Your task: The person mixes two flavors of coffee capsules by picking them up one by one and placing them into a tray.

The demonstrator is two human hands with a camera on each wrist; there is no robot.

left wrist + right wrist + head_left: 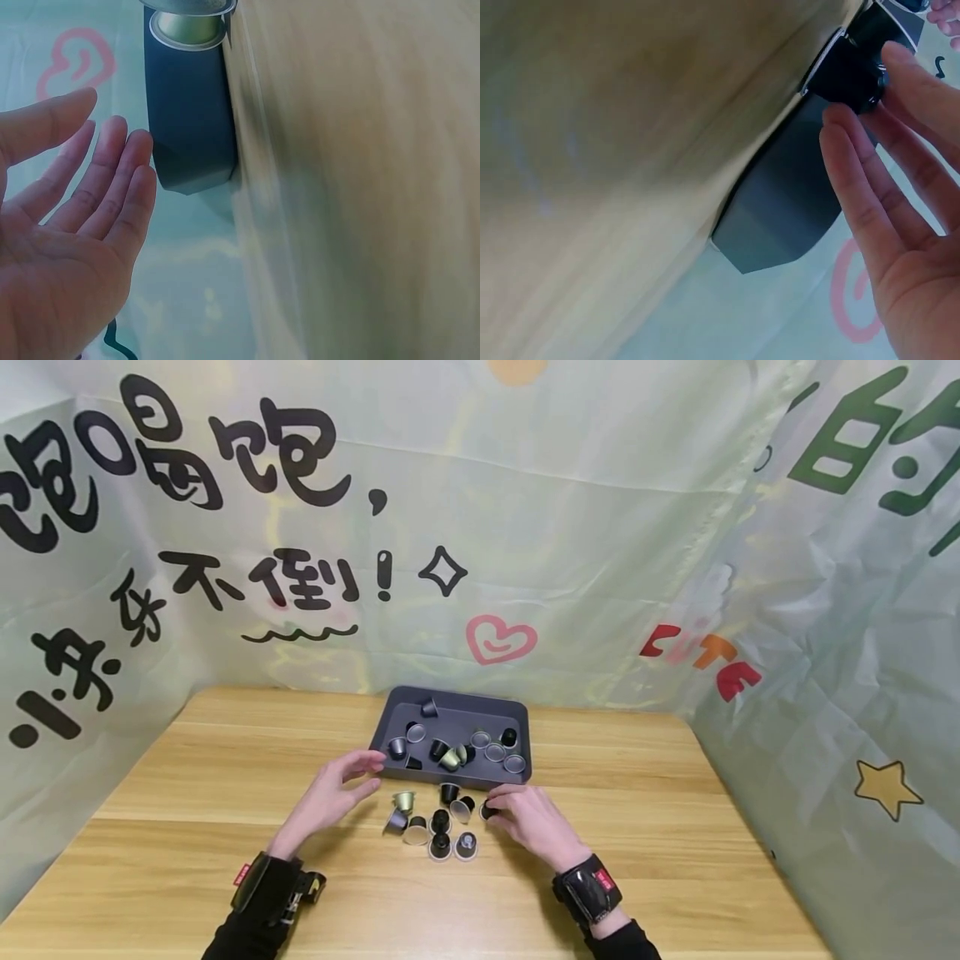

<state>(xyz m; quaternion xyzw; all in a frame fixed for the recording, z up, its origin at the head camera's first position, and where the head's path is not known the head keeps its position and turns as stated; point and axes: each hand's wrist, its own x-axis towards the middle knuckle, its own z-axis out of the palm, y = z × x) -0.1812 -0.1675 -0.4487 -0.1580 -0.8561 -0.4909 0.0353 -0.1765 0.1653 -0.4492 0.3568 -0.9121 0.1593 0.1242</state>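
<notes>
My right hand (534, 822) pinches a black coffee capsule (845, 73) between thumb and fingertips, just in front of the tray's right part. In the right wrist view the capsule stands rim-down at the table surface, its narrow end by the fingers. My left hand (333, 793) holds nothing; its fingers are spread and loosely bent beside the dark grey tray's (450, 697) front left corner. Between the hands lie several loose capsules, among them a pale gold one (403, 801), a purple-grey one (396, 821) and a grey-topped one (467, 845).
Inside the tray are several capsules, some upside down, such as a black one (508, 737), others on their sides, such as a pale green one (450, 760). A printed cloth (420, 510) hangs behind the wooden table (637, 793) and at both sides.
</notes>
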